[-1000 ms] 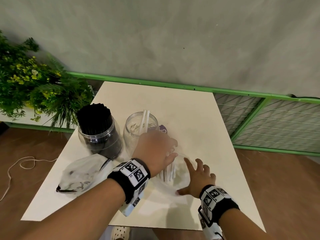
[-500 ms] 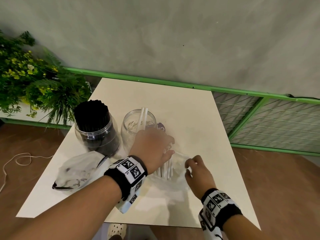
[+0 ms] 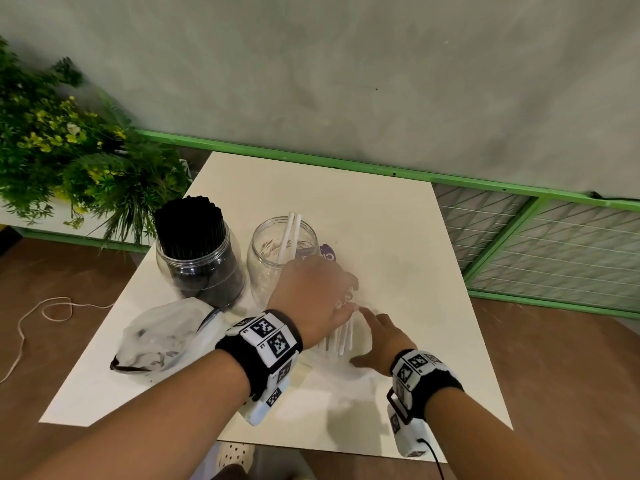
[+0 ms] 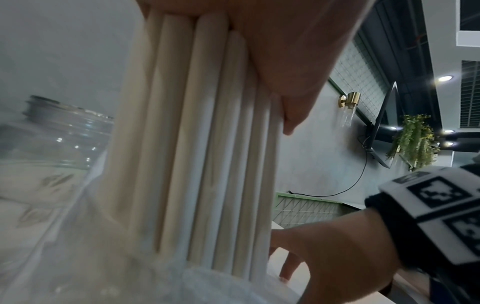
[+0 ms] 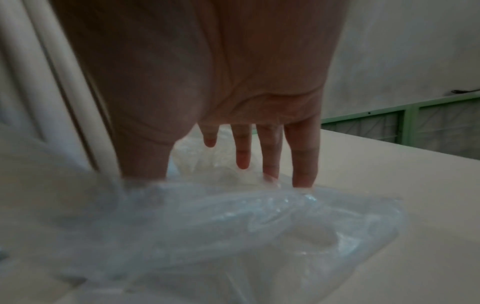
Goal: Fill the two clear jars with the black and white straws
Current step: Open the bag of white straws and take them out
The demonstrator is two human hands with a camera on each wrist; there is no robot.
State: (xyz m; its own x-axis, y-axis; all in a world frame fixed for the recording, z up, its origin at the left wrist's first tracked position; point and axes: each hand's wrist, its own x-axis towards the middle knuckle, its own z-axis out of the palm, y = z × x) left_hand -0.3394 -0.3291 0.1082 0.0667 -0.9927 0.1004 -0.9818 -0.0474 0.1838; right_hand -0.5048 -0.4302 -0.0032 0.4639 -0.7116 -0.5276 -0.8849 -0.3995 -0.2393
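Fingers of the right hand [image 3: 379, 344], curled half a second ago, now spread flat, pinning the clear plastic bag [image 5: 233, 226] near the table's [image 3: 398, 244] front edge; the left hand [image 3: 311, 299] grips the bundle of white paper straws [image 4: 207, 164], seemingly drawing it out for the nearly empty clear glass jar [image 3: 273, 258] just behind

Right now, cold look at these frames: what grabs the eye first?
The jar packed with black straws at the table's left, beside a near-empty jar holding two white straws. In front, the left hand grips a white straw bundle while the right hand presses flat on a clear plastic bag.
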